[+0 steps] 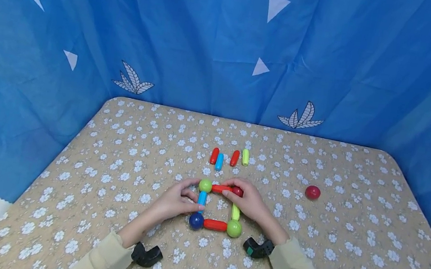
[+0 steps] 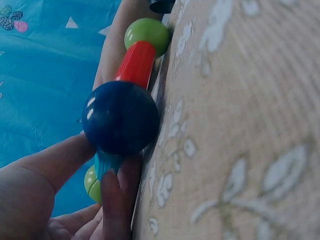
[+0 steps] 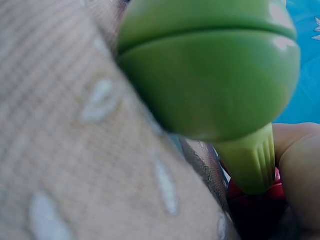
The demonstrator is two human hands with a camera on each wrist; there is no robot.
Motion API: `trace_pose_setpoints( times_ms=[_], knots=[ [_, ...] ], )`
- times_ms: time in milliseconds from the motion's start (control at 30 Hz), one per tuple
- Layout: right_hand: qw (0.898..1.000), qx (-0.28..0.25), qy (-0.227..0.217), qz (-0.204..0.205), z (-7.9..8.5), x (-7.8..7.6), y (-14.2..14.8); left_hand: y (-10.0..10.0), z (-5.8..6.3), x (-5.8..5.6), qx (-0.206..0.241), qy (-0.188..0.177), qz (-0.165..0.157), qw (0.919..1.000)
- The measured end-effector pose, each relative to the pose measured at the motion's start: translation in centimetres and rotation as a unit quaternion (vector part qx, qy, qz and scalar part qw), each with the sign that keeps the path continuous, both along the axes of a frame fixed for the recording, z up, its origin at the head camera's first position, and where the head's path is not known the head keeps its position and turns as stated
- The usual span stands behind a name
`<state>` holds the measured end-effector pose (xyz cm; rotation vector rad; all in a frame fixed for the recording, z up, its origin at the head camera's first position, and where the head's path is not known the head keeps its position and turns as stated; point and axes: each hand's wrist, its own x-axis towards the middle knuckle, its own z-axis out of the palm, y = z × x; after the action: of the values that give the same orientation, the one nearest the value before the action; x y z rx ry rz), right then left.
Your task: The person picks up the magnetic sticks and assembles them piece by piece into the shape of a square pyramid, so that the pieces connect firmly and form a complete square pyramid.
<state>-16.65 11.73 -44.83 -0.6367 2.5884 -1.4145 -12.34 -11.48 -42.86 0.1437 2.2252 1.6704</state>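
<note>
A square frame of toy building rods and balls lies on the table. Its left side is a blue rod (image 1: 202, 200) between a green ball (image 1: 205, 185) and a dark blue ball (image 1: 196, 221). My left hand (image 1: 175, 201) holds that rod, thumb near the dark blue ball and index finger at the green one. Along the far side runs a red rod (image 1: 221, 189) to a dark red ball (image 1: 237, 191), which my right hand (image 1: 251, 200) grips, its thumb on the rod's end. A yellow-green rod (image 3: 250, 160) and a second green ball (image 3: 215, 85) form the near right corner. Another red rod (image 2: 137, 62) closes the near side.
Beyond the frame lie loose rods: two red (image 1: 214, 156), a blue one (image 1: 219, 161) and a yellow-green one (image 1: 245, 157). A loose red ball (image 1: 312, 192) sits to the right. The flowered tablecloth (image 1: 87, 190) meets a blue curtain (image 1: 209, 60) at the back.
</note>
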Motion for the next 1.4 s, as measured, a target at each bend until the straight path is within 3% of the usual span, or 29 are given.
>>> trace_pose_setpoints(
  times_ms=[167,400,767,967,1300,1400],
  knots=[
    [1.0,-0.004,-0.005,0.0,0.0,0.1,0.0,0.0,1.7,0.6,0.017,-0.002,-0.013,0.9998],
    [1.0,0.003,-0.006,-0.011,-0.1,0.3,-0.2,-0.4,-1.0,-0.1,0.018,-0.002,-0.01,0.9998],
    [0.999,0.012,-0.017,-0.043,0.9,0.9,1.5,-0.3,-1.5,-0.2,0.027,0.003,-0.014,0.9995],
    [0.997,-0.013,-0.053,-0.049,0.8,1.8,3.2,-0.5,-1.6,0.0,0.02,0.008,-0.007,0.9997],
    [0.997,-0.021,-0.045,-0.066,0.2,1.8,3.2,-0.6,-0.9,-0.1,-0.041,0.079,-0.044,0.995],
    [0.996,-0.023,-0.044,-0.068,0.0,1.9,3.2,-0.7,-0.8,-0.2,-0.036,0.09,-0.059,0.9935]
  ],
)
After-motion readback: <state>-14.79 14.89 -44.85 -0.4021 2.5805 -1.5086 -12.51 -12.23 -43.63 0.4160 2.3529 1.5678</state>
